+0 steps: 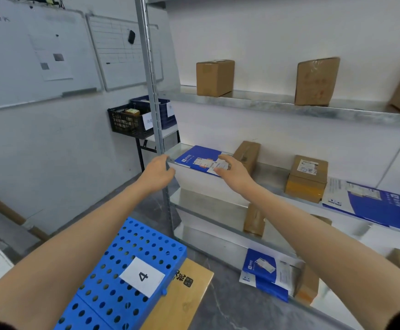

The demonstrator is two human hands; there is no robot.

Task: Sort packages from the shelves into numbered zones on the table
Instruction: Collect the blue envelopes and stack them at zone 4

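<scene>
Blue envelope [199, 158] lies flat at the left end of the middle shelf [270, 172], white label up.

Grip, right hand [233, 171]: on the envelope's right end, fingers over the label, thumb at the near edge below, pinching it.

Grip, left hand [157, 172]: at the shelf's front left corner beside the post [151, 79], fingers curled against the metal lip just by the envelope's left end. Cannot tell whether they hold the lip, the envelope corner or nothing. Both forearms reach out from the bottom corners of the view.

Same shelf, rightward:
- brown box [247, 154] just behind the right hand
- labelled box [307, 178], lower part yellow, well apart from the hand
- second envelope [370, 201], blue and white, beside the labelled box, hanging over the shelf's front edge

Top shelf [265, 101]: two cartons, [215, 77] and [316, 82], well apart. A further one is cut by the right edge.

Lower shelf [201, 198]: tall box [254, 220], upright. Below it a third envelope [265, 270] lies tilted.

Near left: blue perforated panel [113, 289] on the wooden table [189, 296], with a white card [144, 276] marked 4 on top.

Back left: black basket [127, 121] on a stand, a blue crate just behind it. Whiteboards [27, 55] on the wall, blurred.
</scene>
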